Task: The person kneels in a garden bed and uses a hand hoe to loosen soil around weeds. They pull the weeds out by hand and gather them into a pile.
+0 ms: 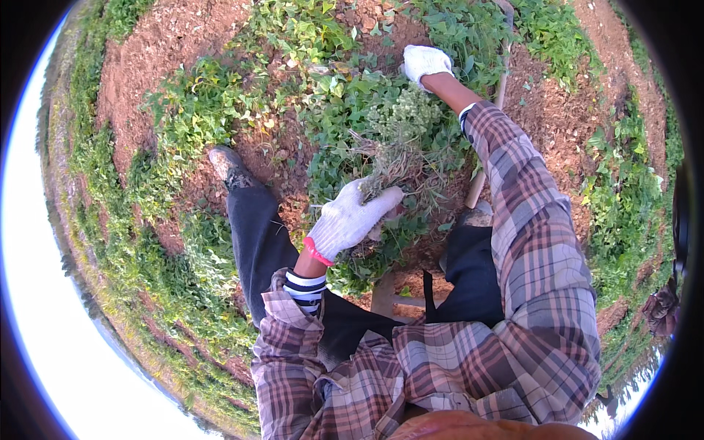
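My left hand (357, 217), in a white knitted glove with a red cuff edge, is closed around a bunch of pulled weeds (393, 165). Dry stems and roots stick out of the bunch, and a pale, seedy flower head (410, 113) lies at its far end. Farther forward, my right hand (426, 63), also gloved in white, is curled into a fist low over the vines beside bare soil. Its fingertips are hidden, so whether it grips a stem does not show. Broad-leaved green vines (344, 104) spread under and around both hands.
A long wooden tool handle (500, 91) lies to the right, its metal head (505, 8) at the top edge. My shoe (225, 162) rests on soil at left. Part of a wooden stool (385, 294) shows below me. Reddish soil (159, 60) runs between the vine rows.
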The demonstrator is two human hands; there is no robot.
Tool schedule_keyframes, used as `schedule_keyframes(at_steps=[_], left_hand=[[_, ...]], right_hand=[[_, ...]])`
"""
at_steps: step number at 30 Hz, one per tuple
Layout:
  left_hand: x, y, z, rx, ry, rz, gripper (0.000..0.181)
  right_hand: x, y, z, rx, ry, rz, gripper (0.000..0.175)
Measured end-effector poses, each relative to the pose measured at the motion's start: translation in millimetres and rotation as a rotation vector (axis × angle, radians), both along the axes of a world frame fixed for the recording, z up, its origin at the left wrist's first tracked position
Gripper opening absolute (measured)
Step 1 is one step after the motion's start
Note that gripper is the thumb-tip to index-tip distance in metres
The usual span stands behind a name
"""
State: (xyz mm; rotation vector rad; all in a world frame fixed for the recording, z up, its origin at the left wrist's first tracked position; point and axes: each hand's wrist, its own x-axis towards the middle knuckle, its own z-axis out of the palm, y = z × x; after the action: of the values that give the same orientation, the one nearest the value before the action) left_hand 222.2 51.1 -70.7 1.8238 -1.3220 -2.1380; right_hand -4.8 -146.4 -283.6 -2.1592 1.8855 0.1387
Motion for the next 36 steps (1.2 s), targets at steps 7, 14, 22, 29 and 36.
schedule_keyframes(at_steps=[7, 14, 22, 29, 36], left_hand=[[-2.9, 1.2, -6.5, 0.048, -0.007, 0.034, 0.032], [-2.1, 2.2, -13.3, 0.030, 0.019, 0.052, 0.029], [-7.0, -4.0, -4.7, 0.064, -0.007, 0.040, 0.029], [-5.9, -3.7, -4.5, 0.048, 0.046, 0.055, 0.030], [-4.3, -5.7, -2.9, 0.072, 0.034, 0.038, 0.030]], right_hand=[[26.3, -12.4, 11.9, 0.167, 0.112, 0.158, 0.029], [21.3, -15.5, 8.3, 0.196, 0.011, 0.071, 0.031], [3.9, -24.2, -19.2, 0.155, -0.298, -0.068, 0.038], [-20.7, -36.9, -5.5, 0.163, -0.847, -0.513, 0.046], [9.1, -13.0, 23.3, 0.087, -0.084, -0.025, 0.036]])
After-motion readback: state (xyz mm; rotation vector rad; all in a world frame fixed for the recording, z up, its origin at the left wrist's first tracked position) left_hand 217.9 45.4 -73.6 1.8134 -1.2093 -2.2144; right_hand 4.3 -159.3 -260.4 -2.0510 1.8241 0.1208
